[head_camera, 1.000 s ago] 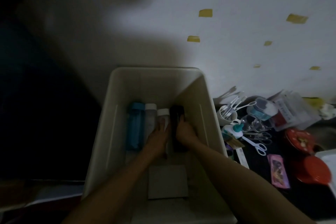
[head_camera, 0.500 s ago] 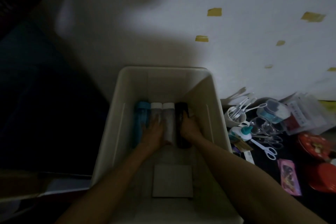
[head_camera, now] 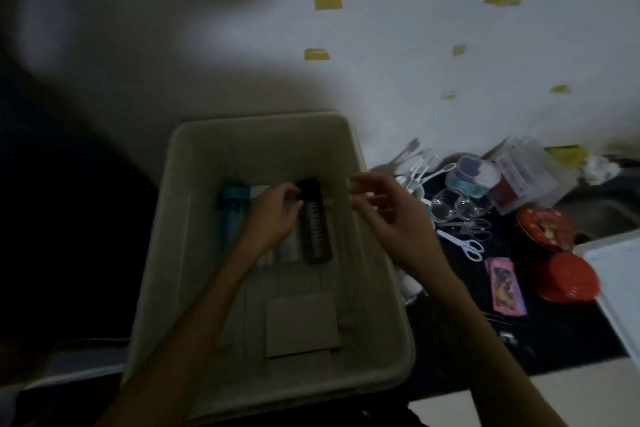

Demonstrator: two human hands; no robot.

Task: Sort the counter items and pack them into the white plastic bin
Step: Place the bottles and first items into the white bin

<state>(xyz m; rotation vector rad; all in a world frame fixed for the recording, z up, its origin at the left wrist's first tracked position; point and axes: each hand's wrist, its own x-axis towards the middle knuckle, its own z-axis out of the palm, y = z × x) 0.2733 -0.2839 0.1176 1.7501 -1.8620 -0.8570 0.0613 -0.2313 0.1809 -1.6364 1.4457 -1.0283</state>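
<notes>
Both hands — inside bin [head_camera: 180, 204] rim

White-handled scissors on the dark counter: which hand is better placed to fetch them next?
Probably the right hand: it hangs open over the white plastic bin's right wall, nearest the white-handled scissors. The left hand rests on bottles inside.

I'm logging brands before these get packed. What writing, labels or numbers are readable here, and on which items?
Nothing reads clearly.
Black bottle in the white bin: pale lettering along its side, too blurred to read.
Clear box on the counter: printed label, too small to read.
Pink packet: a picture, no legible words.
</notes>
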